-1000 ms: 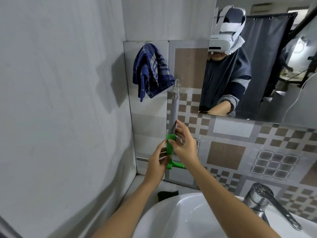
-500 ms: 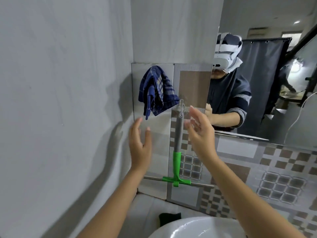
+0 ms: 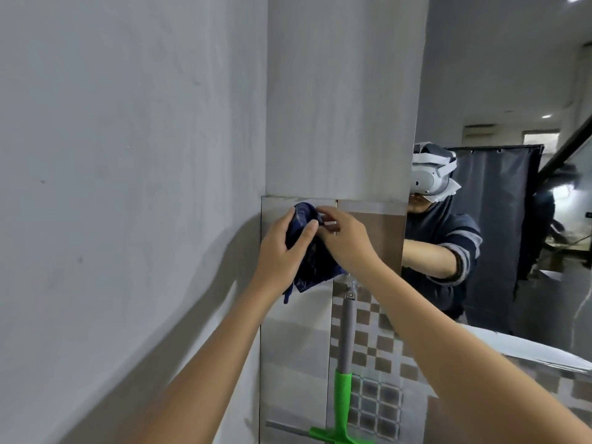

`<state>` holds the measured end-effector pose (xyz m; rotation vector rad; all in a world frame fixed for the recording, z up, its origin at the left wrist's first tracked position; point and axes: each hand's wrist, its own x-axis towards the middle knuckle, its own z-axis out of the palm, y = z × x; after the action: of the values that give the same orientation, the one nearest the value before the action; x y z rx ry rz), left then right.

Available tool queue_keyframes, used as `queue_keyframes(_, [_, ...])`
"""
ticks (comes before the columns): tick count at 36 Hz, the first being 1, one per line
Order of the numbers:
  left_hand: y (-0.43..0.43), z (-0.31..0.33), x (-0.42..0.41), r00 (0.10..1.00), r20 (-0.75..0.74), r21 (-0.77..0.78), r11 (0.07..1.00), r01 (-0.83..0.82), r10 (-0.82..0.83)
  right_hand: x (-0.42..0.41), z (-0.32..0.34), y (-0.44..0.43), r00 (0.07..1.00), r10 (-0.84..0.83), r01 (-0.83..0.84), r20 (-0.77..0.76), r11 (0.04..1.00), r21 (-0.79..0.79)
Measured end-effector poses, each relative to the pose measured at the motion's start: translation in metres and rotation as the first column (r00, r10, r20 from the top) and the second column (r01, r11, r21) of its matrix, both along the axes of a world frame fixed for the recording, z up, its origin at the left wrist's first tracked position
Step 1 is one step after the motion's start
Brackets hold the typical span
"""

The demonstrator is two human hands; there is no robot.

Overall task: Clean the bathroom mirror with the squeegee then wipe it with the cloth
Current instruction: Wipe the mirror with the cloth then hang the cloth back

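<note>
A dark blue checked cloth (image 3: 315, 264) hangs high on the tiled wall, left of the mirror (image 3: 499, 187). My left hand (image 3: 282, 248) grips its left side, thumb over the fabric. My right hand (image 3: 344, 238) pinches its top, near where it hangs. The squeegee (image 3: 344, 373), grey shaft with green neck and blade holder, hangs below on a wall hook with its blade at the bottom. Neither hand touches it. The mirror shows a person wearing a headset.
A plain grey wall (image 3: 128, 187) runs close along the left. Patterned brown and grey tiles (image 3: 378, 357) cover the wall under the mirror. The white sink rim (image 3: 528, 350) shows at right, below the mirror.
Both hands let go of the hanging squeegee, rose, and closed on the cloth. The view tilted upward, so the sink and tap dropped out of sight.
</note>
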<state>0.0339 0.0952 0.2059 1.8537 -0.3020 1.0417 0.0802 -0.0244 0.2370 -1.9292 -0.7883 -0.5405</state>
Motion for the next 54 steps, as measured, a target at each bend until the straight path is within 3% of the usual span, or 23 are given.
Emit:
queue_keyframes(9, [0.003,0.002,0.008,0.994,0.058,-0.052,0.995,-0.090,0.093,0.007,-0.009,0.011,0.994,-0.059,0.050,0.088,0.993,0.102])
queue_keyframes(16, [0.002,0.014,-0.011,0.982,0.158,-0.060,0.994,-0.095,0.104,-0.010,0.005,0.006,0.983,-0.016,-0.014,0.182,0.986,0.164])
queue_keyframes(26, [-0.035,0.044,-0.061,0.969,0.178,-0.015,0.984,0.176,-0.170,-0.078,0.026,-0.059,0.969,-0.004,-0.037,0.247,0.986,0.162])
queue_keyframes(32, [-0.092,0.046,-0.084,0.896,0.091,0.040,0.901,0.433,-0.434,-0.107,0.014,-0.118,0.995,0.060,-0.076,0.076,0.972,0.223])
queue_keyframes(38, [-0.146,0.044,-0.089,0.848,0.033,0.140,0.842,0.520,-0.529,-0.138,0.002,-0.180,0.994,-0.087,0.064,0.064,0.952,0.298])
queue_keyframes(43, [-0.192,0.038,-0.090,0.848,0.113,0.227,0.844,0.485,-0.518,-0.155,0.003,-0.227,0.980,-0.184,0.144,0.076,0.918,0.370])
queue_keyframes(47, [-0.224,0.032,-0.090,0.875,0.166,0.219,0.882,0.417,-0.455,-0.159,0.012,-0.257,0.964,-0.249,0.194,0.092,0.897,0.398])
queue_keyframes(54, [-0.269,0.028,-0.080,0.848,0.156,0.136,0.861,0.490,-0.507,-0.156,0.037,-0.299,0.904,-0.413,0.340,0.114,0.853,0.396])
